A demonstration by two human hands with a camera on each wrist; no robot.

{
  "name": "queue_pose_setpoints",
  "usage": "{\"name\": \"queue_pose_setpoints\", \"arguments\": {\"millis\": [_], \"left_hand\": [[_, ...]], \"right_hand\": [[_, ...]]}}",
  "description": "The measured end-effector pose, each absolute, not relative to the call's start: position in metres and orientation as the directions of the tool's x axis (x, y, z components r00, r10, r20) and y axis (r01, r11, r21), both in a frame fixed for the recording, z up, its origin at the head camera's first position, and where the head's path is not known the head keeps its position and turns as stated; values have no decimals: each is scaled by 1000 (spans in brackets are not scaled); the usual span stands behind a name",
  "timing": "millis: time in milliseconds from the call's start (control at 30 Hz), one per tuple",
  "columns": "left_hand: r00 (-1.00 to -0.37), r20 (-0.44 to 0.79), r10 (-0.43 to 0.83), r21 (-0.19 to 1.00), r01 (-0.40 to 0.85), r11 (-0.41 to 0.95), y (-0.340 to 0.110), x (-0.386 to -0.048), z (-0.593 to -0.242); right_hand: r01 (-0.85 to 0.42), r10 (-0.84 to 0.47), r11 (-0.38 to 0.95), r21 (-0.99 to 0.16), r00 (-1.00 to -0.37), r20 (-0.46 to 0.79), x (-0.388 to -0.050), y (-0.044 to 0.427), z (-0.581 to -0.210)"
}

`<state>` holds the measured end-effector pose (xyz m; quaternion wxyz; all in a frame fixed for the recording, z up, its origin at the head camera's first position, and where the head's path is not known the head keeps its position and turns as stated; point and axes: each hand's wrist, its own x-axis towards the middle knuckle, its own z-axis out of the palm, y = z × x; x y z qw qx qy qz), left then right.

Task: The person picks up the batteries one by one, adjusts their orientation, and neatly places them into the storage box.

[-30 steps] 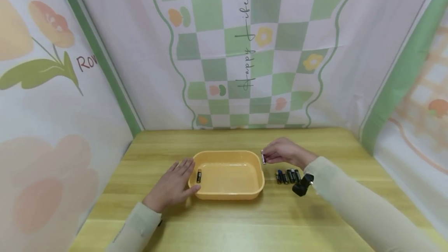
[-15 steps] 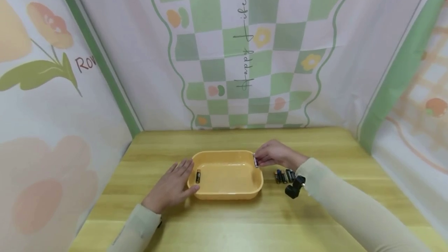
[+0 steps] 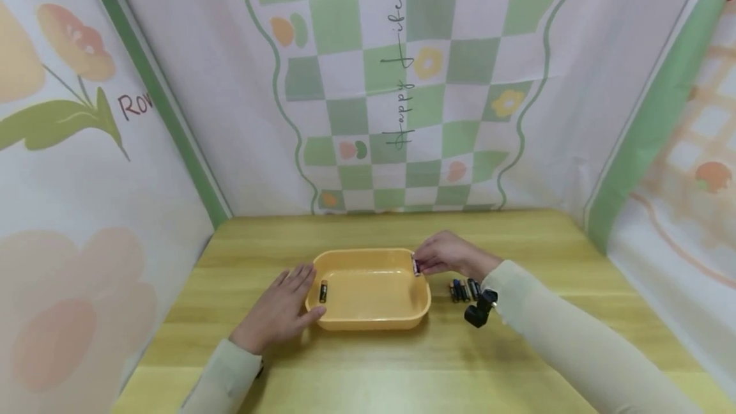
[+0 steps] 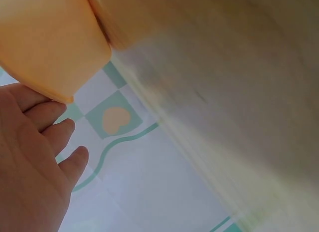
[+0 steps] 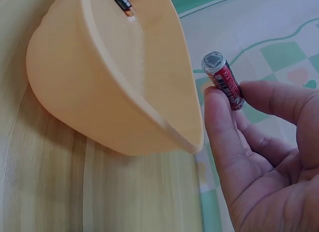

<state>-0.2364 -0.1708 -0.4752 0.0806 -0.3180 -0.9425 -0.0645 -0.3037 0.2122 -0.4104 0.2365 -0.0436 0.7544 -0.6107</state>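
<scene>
My right hand [image 3: 454, 256] pinches a small red and silver battery [image 5: 223, 78] between thumb and fingertips. In the head view this battery is at the right end of the yellow plastic basin [image 3: 368, 324], near the far right corner. Another battery [image 3: 323, 291], black with a copper-coloured end, lies inside along the basin's left side. My left hand [image 3: 275, 312] rests against the basin's left rim, fingers extended; in the left wrist view its fingertips touch the rim [image 4: 60, 98]. To the right of the basin, several batteries [image 3: 464, 290] lie in a row on the table.
The wooden table [image 3: 356, 372] extends around the basin. A printed checkered cloth [image 3: 397, 165] hangs behind its far edge, with more cloth at both sides. On the right wrist, a black camera mount [image 3: 480, 309] hangs close to the battery row and partly covers its right end.
The right hand has carried the red and silver battery leftward, from just outside the basin to its right end. The left hand stays on the left rim.
</scene>
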Motion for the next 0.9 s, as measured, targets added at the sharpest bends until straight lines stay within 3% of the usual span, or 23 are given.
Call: {"name": "queue_pose_setpoints", "arguments": {"millis": [900], "left_hand": [[-797, 170, 579, 79, 597, 798, -171, -237, -474]], "right_hand": [[212, -421, 236, -948, -857, -296, -313, 181, -417]]}}
